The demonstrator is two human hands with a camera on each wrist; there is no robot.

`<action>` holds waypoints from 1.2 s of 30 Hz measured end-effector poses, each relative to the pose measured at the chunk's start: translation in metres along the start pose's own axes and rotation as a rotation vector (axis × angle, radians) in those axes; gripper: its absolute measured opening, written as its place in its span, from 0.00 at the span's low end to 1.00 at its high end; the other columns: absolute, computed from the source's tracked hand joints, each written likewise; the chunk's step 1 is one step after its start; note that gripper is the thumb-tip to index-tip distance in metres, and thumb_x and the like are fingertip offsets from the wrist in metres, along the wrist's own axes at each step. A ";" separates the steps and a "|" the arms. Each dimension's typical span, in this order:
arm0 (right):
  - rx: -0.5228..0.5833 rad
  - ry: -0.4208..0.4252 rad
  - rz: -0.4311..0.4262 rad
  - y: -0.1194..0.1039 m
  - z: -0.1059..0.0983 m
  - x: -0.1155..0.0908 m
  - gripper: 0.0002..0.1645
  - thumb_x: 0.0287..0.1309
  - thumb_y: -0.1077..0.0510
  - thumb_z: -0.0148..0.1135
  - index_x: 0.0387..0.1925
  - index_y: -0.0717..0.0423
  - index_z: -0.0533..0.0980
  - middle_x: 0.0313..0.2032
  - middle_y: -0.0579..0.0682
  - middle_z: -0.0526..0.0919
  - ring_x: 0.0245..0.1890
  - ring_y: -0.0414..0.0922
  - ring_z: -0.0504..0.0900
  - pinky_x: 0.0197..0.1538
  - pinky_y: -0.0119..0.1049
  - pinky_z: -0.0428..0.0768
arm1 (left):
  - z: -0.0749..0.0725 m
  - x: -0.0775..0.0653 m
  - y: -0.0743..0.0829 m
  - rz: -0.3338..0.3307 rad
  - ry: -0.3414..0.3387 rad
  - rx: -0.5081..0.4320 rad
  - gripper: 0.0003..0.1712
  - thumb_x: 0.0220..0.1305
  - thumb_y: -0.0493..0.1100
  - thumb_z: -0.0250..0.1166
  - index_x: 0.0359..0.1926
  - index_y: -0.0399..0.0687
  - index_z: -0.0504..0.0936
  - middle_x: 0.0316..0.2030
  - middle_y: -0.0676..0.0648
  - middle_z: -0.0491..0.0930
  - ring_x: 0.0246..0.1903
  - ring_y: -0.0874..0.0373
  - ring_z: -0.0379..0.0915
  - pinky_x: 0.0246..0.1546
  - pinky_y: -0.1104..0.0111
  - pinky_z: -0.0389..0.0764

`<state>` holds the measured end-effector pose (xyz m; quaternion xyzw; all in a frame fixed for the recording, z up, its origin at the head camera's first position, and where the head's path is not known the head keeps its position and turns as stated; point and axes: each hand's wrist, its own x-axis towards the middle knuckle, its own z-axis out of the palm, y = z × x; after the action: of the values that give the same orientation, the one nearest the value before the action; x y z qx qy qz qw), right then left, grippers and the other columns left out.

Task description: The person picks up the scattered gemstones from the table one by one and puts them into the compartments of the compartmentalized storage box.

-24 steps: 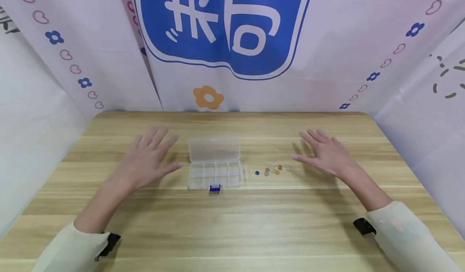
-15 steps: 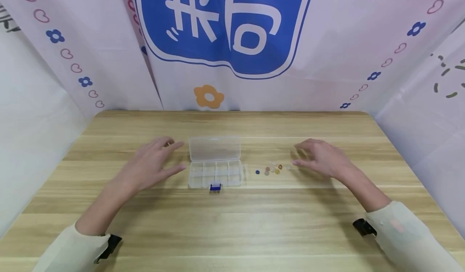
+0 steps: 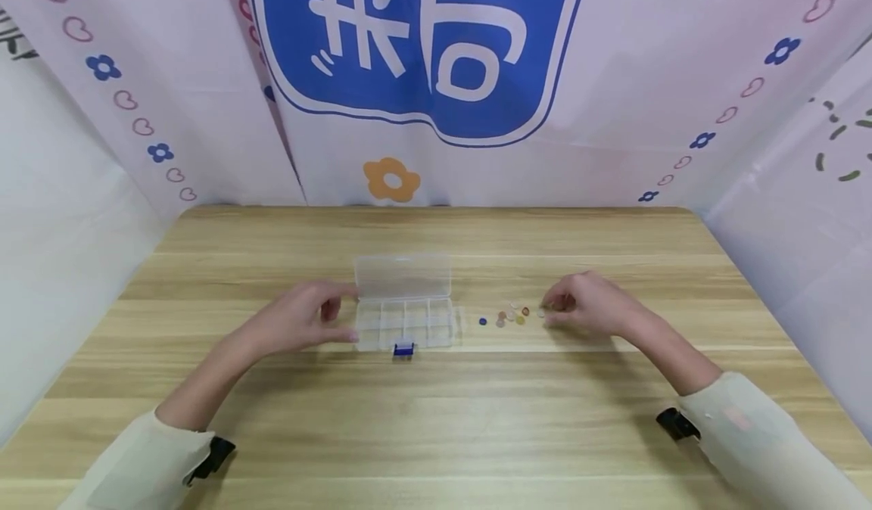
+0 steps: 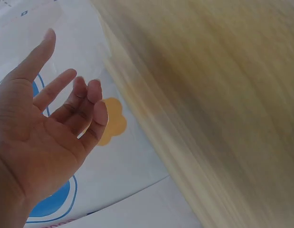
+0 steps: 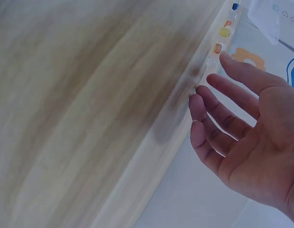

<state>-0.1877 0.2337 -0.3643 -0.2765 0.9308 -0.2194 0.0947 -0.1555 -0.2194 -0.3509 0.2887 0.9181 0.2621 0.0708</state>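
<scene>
A clear plastic divided box (image 3: 405,324), its lid (image 3: 403,277) raised at the back and a blue latch (image 3: 403,349) at the front, lies on the table. My left hand (image 3: 300,315) is at the box's left edge, thumb and index finger spread; whether they touch it I cannot tell. In the left wrist view the other fingers curl loosely around nothing. Right of the box lie several small beads, among them a blue one (image 3: 482,321), a yellow one (image 3: 521,319) and a clear one (image 3: 541,312). Beside the clear bead is my right hand (image 3: 591,304), with a gap between thumb and index finger.
The wooden table (image 3: 436,427) ends at a white cloth backdrop (image 3: 613,116) with a blue sign print and an orange flower (image 3: 391,180). White cloth also hangs at both sides. A black strap (image 3: 211,457) sits at the left cuff and another (image 3: 677,424) at the right.
Both hands were spread flat above the table and have bent their fingers. The left came right to the box's edge; the right lowered toward the beads. Box and beads have not moved.
</scene>
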 end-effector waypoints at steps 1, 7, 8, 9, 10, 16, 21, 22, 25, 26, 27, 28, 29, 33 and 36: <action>0.004 -0.004 -0.007 -0.001 0.000 0.000 0.12 0.59 0.58 0.77 0.42 0.60 0.88 0.35 0.47 0.88 0.34 0.40 0.83 0.40 0.38 0.83 | 0.001 0.000 0.000 0.007 -0.005 -0.008 0.35 0.60 0.47 0.79 0.62 0.31 0.80 0.23 0.55 0.70 0.23 0.63 0.62 0.26 0.70 0.68; 0.016 -0.022 0.002 -0.001 0.000 0.001 0.06 0.60 0.61 0.75 0.38 0.57 0.88 0.33 0.44 0.87 0.32 0.38 0.81 0.38 0.36 0.81 | 0.003 0.003 -0.003 0.014 -0.039 -0.042 0.34 0.61 0.47 0.78 0.61 0.32 0.80 0.21 0.56 0.68 0.22 0.64 0.61 0.27 0.70 0.68; 0.013 -0.023 0.004 -0.001 0.000 0.001 0.05 0.60 0.61 0.75 0.38 0.57 0.88 0.33 0.44 0.86 0.32 0.38 0.81 0.38 0.36 0.81 | 0.003 0.004 -0.004 0.014 -0.044 -0.051 0.33 0.61 0.47 0.78 0.61 0.32 0.80 0.21 0.56 0.69 0.22 0.64 0.62 0.27 0.70 0.68; 0.009 -0.021 0.001 -0.001 0.001 0.002 0.05 0.60 0.62 0.75 0.38 0.57 0.88 0.32 0.44 0.86 0.32 0.38 0.81 0.38 0.36 0.81 | 0.004 0.004 -0.005 0.013 -0.048 -0.058 0.33 0.60 0.46 0.78 0.61 0.32 0.80 0.21 0.56 0.69 0.22 0.64 0.62 0.27 0.70 0.69; 0.007 -0.019 0.005 -0.001 0.001 0.003 0.05 0.59 0.62 0.75 0.38 0.57 0.88 0.32 0.43 0.86 0.32 0.38 0.81 0.38 0.36 0.81 | 0.004 0.005 -0.006 0.013 -0.053 -0.065 0.33 0.60 0.46 0.78 0.61 0.32 0.80 0.21 0.56 0.69 0.22 0.64 0.62 0.27 0.70 0.69; 0.001 -0.017 0.012 -0.001 0.003 0.007 0.04 0.59 0.62 0.75 0.37 0.56 0.87 0.30 0.42 0.85 0.30 0.38 0.79 0.37 0.35 0.80 | 0.006 0.005 -0.011 0.009 -0.074 -0.090 0.35 0.60 0.45 0.79 0.63 0.32 0.79 0.22 0.56 0.70 0.23 0.64 0.64 0.28 0.70 0.70; 0.001 -0.026 0.023 -0.002 0.004 0.010 0.03 0.60 0.61 0.75 0.36 0.55 0.87 0.29 0.42 0.84 0.30 0.38 0.78 0.37 0.36 0.79 | 0.008 0.005 -0.014 0.017 -0.071 -0.098 0.35 0.60 0.46 0.79 0.63 0.33 0.79 0.22 0.56 0.70 0.23 0.64 0.64 0.28 0.70 0.71; 0.000 -0.026 0.026 -0.002 0.004 0.010 0.03 0.60 0.61 0.75 0.36 0.54 0.87 0.29 0.41 0.84 0.30 0.38 0.78 0.37 0.36 0.79 | 0.009 0.006 -0.014 0.019 -0.072 -0.104 0.35 0.60 0.45 0.79 0.63 0.33 0.79 0.23 0.56 0.70 0.23 0.64 0.64 0.28 0.70 0.71; 0.004 -0.026 0.026 -0.003 0.005 0.011 0.02 0.61 0.61 0.75 0.35 0.54 0.87 0.29 0.41 0.84 0.30 0.38 0.78 0.37 0.36 0.78 | 0.010 0.007 -0.016 0.014 -0.078 -0.131 0.34 0.60 0.44 0.78 0.63 0.33 0.79 0.23 0.56 0.71 0.24 0.64 0.65 0.29 0.70 0.72; 0.005 -0.027 0.026 -0.003 0.005 0.012 0.02 0.61 0.61 0.74 0.35 0.54 0.87 0.29 0.41 0.84 0.30 0.38 0.78 0.37 0.36 0.78 | 0.011 0.008 -0.016 0.012 -0.080 -0.143 0.34 0.60 0.44 0.78 0.64 0.33 0.79 0.23 0.56 0.71 0.24 0.64 0.65 0.29 0.70 0.72; 0.007 -0.028 0.027 -0.003 0.005 0.012 0.02 0.61 0.61 0.74 0.35 0.54 0.87 0.29 0.42 0.84 0.30 0.38 0.78 0.37 0.36 0.79 | 0.011 0.008 -0.016 0.009 -0.084 -0.154 0.34 0.60 0.43 0.78 0.64 0.33 0.79 0.22 0.56 0.70 0.24 0.64 0.65 0.29 0.71 0.72; 0.009 -0.029 0.030 -0.004 0.005 0.012 0.02 0.61 0.60 0.74 0.35 0.54 0.87 0.29 0.42 0.84 0.30 0.38 0.78 0.37 0.36 0.79 | 0.012 0.009 -0.017 0.005 -0.086 -0.163 0.34 0.60 0.43 0.78 0.64 0.33 0.79 0.22 0.56 0.70 0.23 0.64 0.64 0.29 0.71 0.72; 0.009 -0.030 0.034 -0.004 0.005 0.012 0.02 0.62 0.60 0.74 0.35 0.54 0.87 0.29 0.42 0.84 0.30 0.38 0.78 0.37 0.36 0.79 | 0.012 0.009 -0.017 0.001 -0.088 -0.169 0.34 0.61 0.43 0.78 0.64 0.33 0.78 0.22 0.56 0.69 0.23 0.64 0.64 0.28 0.71 0.71; 0.015 -0.038 0.056 -0.005 0.004 0.012 0.03 0.63 0.59 0.74 0.35 0.54 0.86 0.29 0.42 0.84 0.30 0.39 0.78 0.37 0.37 0.79 | 0.014 0.012 -0.016 0.000 -0.086 -0.174 0.35 0.61 0.44 0.78 0.66 0.35 0.78 0.21 0.56 0.67 0.23 0.64 0.62 0.28 0.71 0.69; 0.021 -0.043 0.058 -0.005 0.004 0.012 0.03 0.63 0.59 0.73 0.34 0.54 0.86 0.28 0.42 0.83 0.30 0.39 0.78 0.37 0.36 0.78 | 0.015 0.013 -0.015 0.010 -0.077 -0.170 0.35 0.62 0.44 0.78 0.66 0.36 0.78 0.21 0.56 0.66 0.23 0.64 0.61 0.28 0.70 0.68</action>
<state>-0.1940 0.2218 -0.3657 -0.2531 0.9339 -0.2203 0.1236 -0.1699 -0.2159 -0.3713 0.2959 0.8878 0.3279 0.1289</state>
